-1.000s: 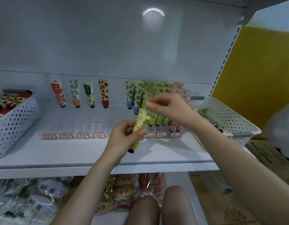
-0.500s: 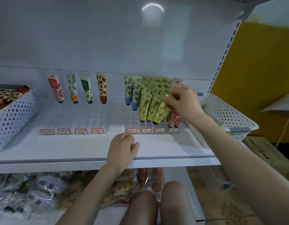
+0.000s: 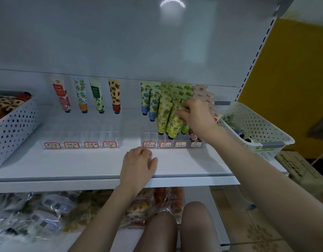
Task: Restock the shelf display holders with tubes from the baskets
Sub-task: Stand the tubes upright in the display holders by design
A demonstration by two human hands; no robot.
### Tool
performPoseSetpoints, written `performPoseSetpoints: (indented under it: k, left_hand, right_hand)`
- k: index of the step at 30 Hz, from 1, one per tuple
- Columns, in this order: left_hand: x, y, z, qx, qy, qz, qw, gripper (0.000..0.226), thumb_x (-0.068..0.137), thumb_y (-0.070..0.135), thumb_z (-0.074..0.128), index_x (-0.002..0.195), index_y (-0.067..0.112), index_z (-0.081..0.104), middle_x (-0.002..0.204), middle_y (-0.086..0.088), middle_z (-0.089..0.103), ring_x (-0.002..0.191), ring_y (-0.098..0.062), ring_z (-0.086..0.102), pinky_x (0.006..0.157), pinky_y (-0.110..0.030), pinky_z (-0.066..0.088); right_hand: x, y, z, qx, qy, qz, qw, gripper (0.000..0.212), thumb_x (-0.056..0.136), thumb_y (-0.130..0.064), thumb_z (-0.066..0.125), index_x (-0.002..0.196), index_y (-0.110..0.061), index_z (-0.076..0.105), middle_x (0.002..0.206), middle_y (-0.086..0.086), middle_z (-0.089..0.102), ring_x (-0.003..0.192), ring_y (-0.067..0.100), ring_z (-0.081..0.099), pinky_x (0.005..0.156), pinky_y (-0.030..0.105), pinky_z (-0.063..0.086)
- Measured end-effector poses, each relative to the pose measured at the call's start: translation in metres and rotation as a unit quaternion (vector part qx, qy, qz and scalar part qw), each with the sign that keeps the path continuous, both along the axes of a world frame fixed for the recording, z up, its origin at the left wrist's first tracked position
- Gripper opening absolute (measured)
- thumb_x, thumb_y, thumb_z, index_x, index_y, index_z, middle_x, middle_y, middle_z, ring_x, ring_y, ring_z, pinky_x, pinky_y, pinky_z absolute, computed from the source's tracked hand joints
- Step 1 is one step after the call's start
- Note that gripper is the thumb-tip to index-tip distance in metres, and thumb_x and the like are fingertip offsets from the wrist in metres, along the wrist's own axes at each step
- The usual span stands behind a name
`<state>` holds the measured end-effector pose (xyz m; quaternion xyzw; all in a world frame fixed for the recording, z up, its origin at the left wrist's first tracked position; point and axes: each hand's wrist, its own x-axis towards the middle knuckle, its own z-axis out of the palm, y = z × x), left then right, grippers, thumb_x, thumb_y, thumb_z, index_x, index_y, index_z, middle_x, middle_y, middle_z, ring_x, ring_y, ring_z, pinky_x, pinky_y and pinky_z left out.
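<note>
My right hand [image 3: 197,115] pinches the flat top of a yellow-green pineapple tube [image 3: 172,124] standing cap down in the right clear holder [image 3: 172,140], among rows of blue, green and pink tubes. My left hand [image 3: 138,166] lies flat on the front edge of the white shelf [image 3: 184,164] and holds nothing. The left clear holder [image 3: 80,139] has single tubes [image 3: 98,97] only at its back. A white basket [image 3: 255,130] at the right holds a few tubes; another basket [image 3: 13,124] at the left holds red and brown tubes.
Handwritten red-bordered labels [image 3: 165,144] front each holder lane. Below the shelf lie plastic-wrapped goods [image 3: 39,211]. A cardboard box [image 3: 300,170] stands on the tiled floor at the right, by a yellow wall. My knees [image 3: 175,224] are under the shelf edge.
My left hand let go of the pineapple tube and came down onto the shelf edge. My right hand carried the tube to the right holder and stood it in a lane.
</note>
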<state>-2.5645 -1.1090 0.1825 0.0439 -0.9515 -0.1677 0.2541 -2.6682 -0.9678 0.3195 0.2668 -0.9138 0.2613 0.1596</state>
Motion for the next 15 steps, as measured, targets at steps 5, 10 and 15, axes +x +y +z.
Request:
performPoseSetpoints:
  k: [5,10,15]
  left_hand:
    - [0.0004,-0.0002,0.0,0.012,0.0,-0.007,1.0,0.016,0.078,0.023,0.068,0.074,0.008,0.068,0.073,-0.007,0.066,0.067,-0.022,0.061,0.062,-0.036,0.052]
    - [0.0004,0.0,0.0015,0.008,0.001,-0.009,1.0,0.024,0.076,0.029,0.056,0.071,0.008,0.068,0.07,-0.006,0.065,0.063,-0.021,0.06,0.058,-0.035,0.05]
    - [-0.0003,-0.0007,0.0,0.012,0.003,-0.012,1.0,0.024,0.077,0.028,0.056,0.071,0.007,0.067,0.069,-0.006,0.064,0.064,-0.021,0.059,0.058,-0.035,0.05]
  right_hand:
    - [0.0021,-0.0025,-0.0004,-0.005,0.011,0.004,1.0,0.025,0.088,-0.016,0.062,0.084,0.009,0.061,0.076,0.02,0.064,0.069,0.03,0.059,0.064,0.038,0.049]
    - [0.0017,-0.0011,-0.0004,0.0,0.014,0.033,0.999,0.023,0.088,-0.017,0.062,0.077,0.003,0.058,0.072,0.013,0.06,0.066,0.026,0.056,0.062,0.035,0.046]
    - [0.0002,-0.006,0.0036,0.014,0.001,0.06,0.998,0.027,0.088,-0.014,0.062,0.07,0.004,0.053,0.068,0.012,0.054,0.062,0.025,0.051,0.058,0.034,0.042]
